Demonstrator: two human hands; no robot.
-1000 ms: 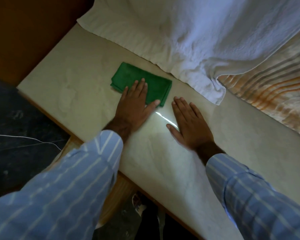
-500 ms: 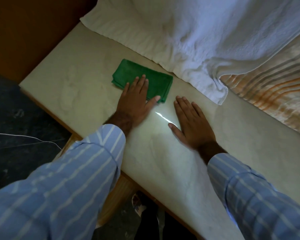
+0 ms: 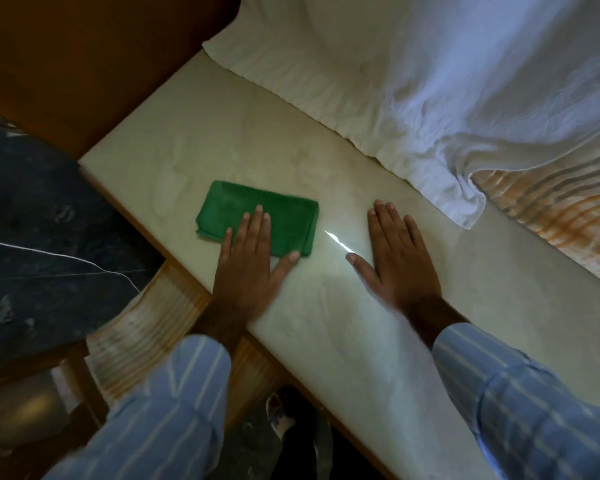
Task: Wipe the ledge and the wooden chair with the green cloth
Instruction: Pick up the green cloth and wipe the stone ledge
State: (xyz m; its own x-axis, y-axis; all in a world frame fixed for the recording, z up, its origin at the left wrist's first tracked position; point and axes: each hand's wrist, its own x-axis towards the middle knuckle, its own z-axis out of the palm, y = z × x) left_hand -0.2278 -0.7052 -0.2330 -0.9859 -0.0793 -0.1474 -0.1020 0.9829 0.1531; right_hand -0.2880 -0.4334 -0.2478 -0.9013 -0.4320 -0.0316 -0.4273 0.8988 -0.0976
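The green cloth (image 3: 257,218) had come toward the front edge of the ledge (image 3: 499,306). Half a second earlier it sat right next to the white towel (image 3: 413,98); now there was a clear strip of bare stone between them. The left hand (image 3: 253,268) dragged it there, so my read is a wipe stroke toward the person was under way. Ledge pass in progress, far from done.

The hands had also spread. The right hand (image 3: 399,258) was near the cloth before, now well apart from it, with a bright glint of light on the stone between the two.

Left hand: flat and splayed, not gripping, fingers pressing the cloth's near right part, thumb at its corner, palm on the bare ledge. The cloth was folded into a rectangle, most of it showing beyond and left of the fingers.

Right hand: flat, open, holding nothing, palm down on the ledge, apparently bracing.

Wooden chair (image 3: 146,323): part of it showed below the ledge's front edge, cloth nowhere near it. That half of the job looked untouched.
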